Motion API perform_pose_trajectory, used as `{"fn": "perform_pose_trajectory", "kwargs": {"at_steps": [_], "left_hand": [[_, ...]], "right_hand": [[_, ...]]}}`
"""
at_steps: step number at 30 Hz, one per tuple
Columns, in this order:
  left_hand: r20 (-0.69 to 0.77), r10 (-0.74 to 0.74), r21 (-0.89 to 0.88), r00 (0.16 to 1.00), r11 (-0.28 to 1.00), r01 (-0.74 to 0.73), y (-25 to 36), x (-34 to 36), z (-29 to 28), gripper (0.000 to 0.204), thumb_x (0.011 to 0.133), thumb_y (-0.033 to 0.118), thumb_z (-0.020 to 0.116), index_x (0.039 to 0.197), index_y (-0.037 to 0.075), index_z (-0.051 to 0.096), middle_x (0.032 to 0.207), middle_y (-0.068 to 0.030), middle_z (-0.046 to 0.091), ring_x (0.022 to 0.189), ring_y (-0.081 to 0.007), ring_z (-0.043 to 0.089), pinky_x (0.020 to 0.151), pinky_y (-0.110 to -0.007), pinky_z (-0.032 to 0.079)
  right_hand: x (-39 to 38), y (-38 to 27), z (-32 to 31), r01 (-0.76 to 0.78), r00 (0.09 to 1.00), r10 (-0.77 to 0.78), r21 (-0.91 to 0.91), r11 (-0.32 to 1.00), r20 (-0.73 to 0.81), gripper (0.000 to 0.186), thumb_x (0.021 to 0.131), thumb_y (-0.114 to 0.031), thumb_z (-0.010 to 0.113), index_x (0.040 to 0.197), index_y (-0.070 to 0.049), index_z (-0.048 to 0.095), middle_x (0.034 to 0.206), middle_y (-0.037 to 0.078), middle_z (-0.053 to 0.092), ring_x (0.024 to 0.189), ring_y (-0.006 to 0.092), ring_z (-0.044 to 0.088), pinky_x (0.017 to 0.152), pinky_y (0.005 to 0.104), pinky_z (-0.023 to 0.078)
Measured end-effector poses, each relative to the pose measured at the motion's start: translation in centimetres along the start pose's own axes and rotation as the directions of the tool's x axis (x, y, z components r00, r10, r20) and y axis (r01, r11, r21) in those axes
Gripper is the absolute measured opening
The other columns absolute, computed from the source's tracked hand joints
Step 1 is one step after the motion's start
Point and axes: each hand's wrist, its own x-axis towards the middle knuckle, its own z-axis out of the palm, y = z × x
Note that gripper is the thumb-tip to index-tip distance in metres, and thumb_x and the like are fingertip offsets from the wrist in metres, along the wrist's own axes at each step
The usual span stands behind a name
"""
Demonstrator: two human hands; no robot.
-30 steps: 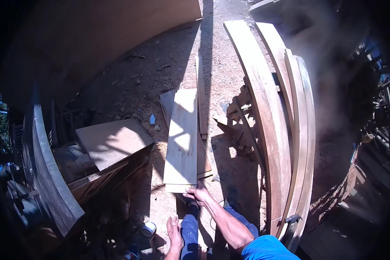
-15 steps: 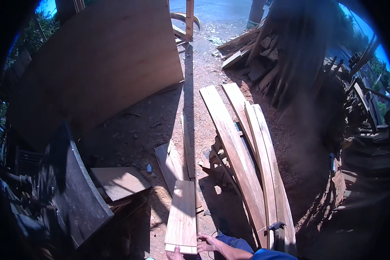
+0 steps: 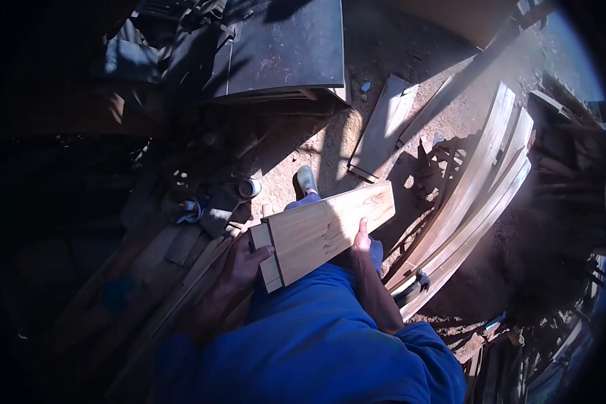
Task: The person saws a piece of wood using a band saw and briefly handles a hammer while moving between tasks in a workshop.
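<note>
A short, wide wooden board (image 3: 316,236) lies across the front of my body, tilted up toward the right. Its left end has a paler stepped strip, set off by a dark line. My left hand (image 3: 246,259) grips that end, thumb on the upper face and fingers out of sight beneath. Farther right, my right hand (image 3: 361,244) clasps the near edge, its thumb pressed on the face. To the right of my right forearm, a claw hammer (image 3: 422,280) rests by the long planks (image 3: 475,182).
A dark panel-topped piece (image 3: 283,50) stands ahead on the left. Another wooden piece (image 3: 382,124) lies on the ground beyond my shoe (image 3: 306,180). A can (image 3: 250,187) sits left of the shoe. Scrap boards (image 3: 165,249) are stacked on the left.
My view has swung left and down. The board has turned from pointing away from me to lying crosswise. My right hand has moved from beside its near end to clasp its edge.
</note>
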Motion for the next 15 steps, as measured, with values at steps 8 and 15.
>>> {"fn": "perform_pose_trajectory", "kwargs": {"at_steps": [8,15], "left_hand": [[0.000,0.317,-0.256,0.948,0.917,-0.306,4.0,6.8,-5.6,0.034,0.100,0.015,0.061,0.128,-0.003,0.054,0.115,-0.0114,0.067,0.108,-0.0168,0.062,0.096,-0.034,0.049],[-0.212,0.616,0.233,0.759,0.786,-0.573,5.4,18.5,-9.7,0.069,0.099,0.028,0.064,0.146,-0.010,0.031,0.130,-0.0278,0.060,0.119,-0.0352,0.062,0.098,-0.043,0.049]], "right_hand": [[-9.0,-11.4,14.7,0.550,0.816,-0.554,0.074,0.832,0.164,0.062,0.102,-0.050,0.054,0.143,-0.004,0.049,0.134,0.012,0.063,0.115,0.0282,0.063,0.100,0.0440,0.051],[-11.2,-16.2,31.5,0.776,0.625,-0.780,-0.122,0.619,0.023,0.061,0.099,-0.044,0.063,0.133,0.006,0.053,0.122,0.013,0.068,0.099,0.0290,0.069,0.082,0.0443,0.060]]}}
